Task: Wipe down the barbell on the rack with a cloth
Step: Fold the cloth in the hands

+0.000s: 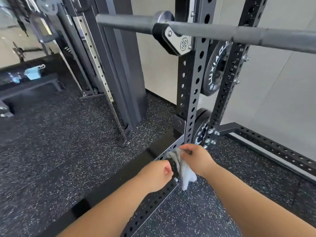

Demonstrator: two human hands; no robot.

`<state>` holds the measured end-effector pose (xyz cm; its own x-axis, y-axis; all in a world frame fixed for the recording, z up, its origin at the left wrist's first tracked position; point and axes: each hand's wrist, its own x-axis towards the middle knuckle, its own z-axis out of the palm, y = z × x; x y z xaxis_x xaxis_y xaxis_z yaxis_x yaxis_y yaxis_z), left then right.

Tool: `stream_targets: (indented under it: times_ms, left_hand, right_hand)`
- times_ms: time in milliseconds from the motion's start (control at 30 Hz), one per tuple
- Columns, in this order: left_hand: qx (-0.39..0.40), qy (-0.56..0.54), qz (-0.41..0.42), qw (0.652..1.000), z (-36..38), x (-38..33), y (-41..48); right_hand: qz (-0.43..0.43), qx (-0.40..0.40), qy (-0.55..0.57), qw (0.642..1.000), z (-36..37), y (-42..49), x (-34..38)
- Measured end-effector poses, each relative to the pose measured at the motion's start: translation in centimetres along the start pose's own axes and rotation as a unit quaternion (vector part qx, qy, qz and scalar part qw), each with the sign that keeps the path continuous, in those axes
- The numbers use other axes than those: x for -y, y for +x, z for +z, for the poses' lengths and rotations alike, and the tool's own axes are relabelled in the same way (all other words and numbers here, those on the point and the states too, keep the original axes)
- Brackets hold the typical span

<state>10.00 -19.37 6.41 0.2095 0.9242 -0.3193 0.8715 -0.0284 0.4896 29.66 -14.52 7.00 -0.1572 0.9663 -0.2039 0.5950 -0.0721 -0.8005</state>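
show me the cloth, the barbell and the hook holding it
cloth point(185, 170), head view, middle of its hanging fold
barbell point(239, 34), head view, shaft right of the hook
hook point(177, 42), head view, its steel side plate

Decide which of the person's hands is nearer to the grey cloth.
Right. The right hand pinches the grey cloth near its top, so it is touching it. The left hand, fingers curled, sits just to the cloth's left, with a small gap between them.

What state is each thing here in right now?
Barbell, resting on the hook, untouched.
Cloth, crumpled, hanging from the right hand.
Right hand, pinching the cloth.
Left hand, fingers curled, holding nothing.
Weight plate, stored behind the rack upright.
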Motion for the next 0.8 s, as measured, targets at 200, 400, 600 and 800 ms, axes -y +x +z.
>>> stream_targets:
  times_ms: [200,400,600,800]
  left_hand:
    - [-0.028,0.008,-0.03,0.999,-0.9,0.7,4.4]
    - [-0.03,0.024,-0.03,0.999,-3.0,2.8,8.6]
    - [-0.027,0.026,-0.017,0.999,-4.9,5.7,12.8]
    - [-0.004,0.035,-0.003,0.999,-4.8,8.1,15.0]
  right_hand:
    - [0.003,-0.026,0.004,1.0,-0.3,6.1,0.3]
    - [0.013,-0.056,0.001,0.998,0.5,11.7,1.9]
    - [0.004,-0.073,-0.06,0.996,2.6,16.8,2.5]
    - [0.051,-0.038,-0.226,0.972,4.8,16.9,1.3]
